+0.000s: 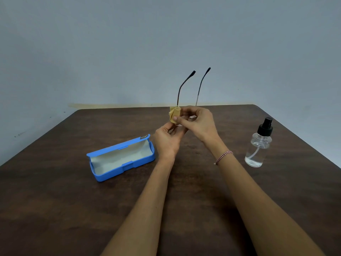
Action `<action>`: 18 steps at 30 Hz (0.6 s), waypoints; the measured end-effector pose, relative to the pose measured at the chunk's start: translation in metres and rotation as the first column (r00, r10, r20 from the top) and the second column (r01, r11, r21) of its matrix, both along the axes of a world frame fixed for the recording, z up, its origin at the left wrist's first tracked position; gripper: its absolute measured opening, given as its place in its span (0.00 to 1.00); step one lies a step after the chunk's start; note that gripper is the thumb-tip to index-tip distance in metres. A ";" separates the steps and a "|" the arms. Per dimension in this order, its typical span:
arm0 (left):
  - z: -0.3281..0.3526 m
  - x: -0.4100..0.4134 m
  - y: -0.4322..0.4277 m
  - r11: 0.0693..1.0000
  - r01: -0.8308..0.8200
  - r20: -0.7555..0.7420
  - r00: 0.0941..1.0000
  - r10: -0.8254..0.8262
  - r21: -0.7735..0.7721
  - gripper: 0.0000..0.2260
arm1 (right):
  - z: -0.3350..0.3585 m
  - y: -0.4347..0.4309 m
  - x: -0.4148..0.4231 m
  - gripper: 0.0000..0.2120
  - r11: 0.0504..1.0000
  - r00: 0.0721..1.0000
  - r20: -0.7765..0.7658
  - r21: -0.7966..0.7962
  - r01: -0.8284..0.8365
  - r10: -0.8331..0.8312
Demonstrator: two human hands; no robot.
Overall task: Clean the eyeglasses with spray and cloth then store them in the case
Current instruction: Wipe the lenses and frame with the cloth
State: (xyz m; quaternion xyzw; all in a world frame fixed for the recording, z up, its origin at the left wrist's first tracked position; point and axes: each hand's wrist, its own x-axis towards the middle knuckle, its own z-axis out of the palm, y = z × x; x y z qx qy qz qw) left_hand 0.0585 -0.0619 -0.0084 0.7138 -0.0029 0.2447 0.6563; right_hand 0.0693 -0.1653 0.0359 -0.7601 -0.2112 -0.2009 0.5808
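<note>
Blue case (129,168) lies open left of centre on the bench (55,200), spray bottle (258,146) upright near the right edge. Farther back, above mid-bench, the left grip (167,141) clamps the eyeglasses (178,97) from below, temples up, while the right grip (201,124) pinches the yellow cloth (175,115) round one lens.

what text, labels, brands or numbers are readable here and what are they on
No readable text anywhere in this view.
On the lid corner of the blue case: a small dark emblem, too small and blurred to read.
On the spray bottle: no label visible.
On the cloth and eyeglasses: no print visible.
</note>
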 end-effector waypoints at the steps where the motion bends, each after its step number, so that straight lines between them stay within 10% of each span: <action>1: -0.001 0.001 0.000 1.000 -0.002 -0.005 1.000 0.002 0.002 0.07 | 0.000 0.001 -0.001 0.09 1.000 1.000 0.011 0.012 0.001 -0.001; 7: -0.001 -0.003 -0.005 0.998 0.022 0.004 1.000 -0.023 0.064 0.24 | 0.009 -0.003 -0.001 0.12 0.953 0.998 0.002 0.299 0.057 -0.060; 18: 0.000 -0.005 -0.005 0.976 -0.025 0.071 0.997 0.010 0.216 0.16 | -0.004 -0.001 0.000 0.13 0.990 0.999 -0.038 0.137 -0.017 0.022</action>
